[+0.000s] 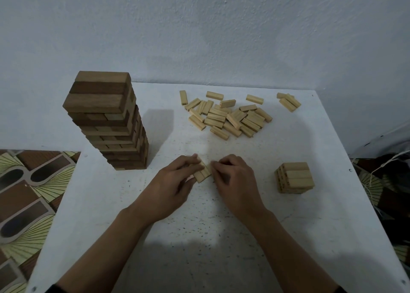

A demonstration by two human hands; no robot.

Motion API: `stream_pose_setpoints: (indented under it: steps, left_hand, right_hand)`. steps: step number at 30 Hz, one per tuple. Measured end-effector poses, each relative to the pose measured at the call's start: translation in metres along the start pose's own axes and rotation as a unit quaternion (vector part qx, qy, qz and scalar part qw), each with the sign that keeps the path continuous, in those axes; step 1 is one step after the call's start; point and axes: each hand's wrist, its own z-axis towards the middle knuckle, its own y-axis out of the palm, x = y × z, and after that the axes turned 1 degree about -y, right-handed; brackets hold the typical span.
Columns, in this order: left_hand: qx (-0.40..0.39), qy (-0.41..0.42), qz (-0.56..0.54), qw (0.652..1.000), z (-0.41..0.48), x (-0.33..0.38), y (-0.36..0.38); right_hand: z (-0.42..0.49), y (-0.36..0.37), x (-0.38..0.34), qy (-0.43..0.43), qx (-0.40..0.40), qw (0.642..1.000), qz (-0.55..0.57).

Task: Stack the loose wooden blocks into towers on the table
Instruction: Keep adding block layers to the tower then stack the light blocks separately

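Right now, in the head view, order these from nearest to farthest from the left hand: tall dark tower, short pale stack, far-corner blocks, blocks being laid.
1. blocks being laid, gripped by the left hand, centre.
2. tall dark tower, just left.
3. short pale stack, right, beyond the right hand.
4. far-corner blocks, back right.
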Motion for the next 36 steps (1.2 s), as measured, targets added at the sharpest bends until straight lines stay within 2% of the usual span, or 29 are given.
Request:
stream_pose_setpoints:
  steps: [10,12,15,18,22,29,36]
  left_hand:
    - [-0.06,-0.01,-0.094,0.994,0.001,0.006,-0.011]
    - [-0.04,-0.027,-0.062,0.997,-0.002,0.009,-0.009]
    - [-0.006,-0.063,0.05,0.997,-0.008,0.009,-0.004]
    - [-0.01,-0.071,0.106,0.992,-0.008,0.007,-0.001]
    - [-0.023,-0.057,0.114,0.992,0.002,0.005,-0.002]
    - [-0.07,-0.04,0.104,0.991,0.009,-0.001,-0.009]
    - [-0.085,-0.057,0.092,0.99,0.012,0.0,-0.009]
  right_hand:
    - [0.003,-0.032,0.001,-0.007,-0.178,0.982,0.057]
    - [0.004,-0.035,0.003,-0.009,-0.185,0.981,0.054]
    - [0.007,-0.036,0.008,-0.018,-0.192,0.981,0.037]
    - [0.013,-0.036,0.007,-0.023,-0.22,0.975,0.024]
    - [0.024,-0.033,0.003,-0.042,-0.227,0.973,0.014]
    - [0.018,-0.03,0.009,-0.046,-0.193,0.98,0.012]
    - [0.017,-0.034,0.017,-0.045,-0.214,0.976,0.024]
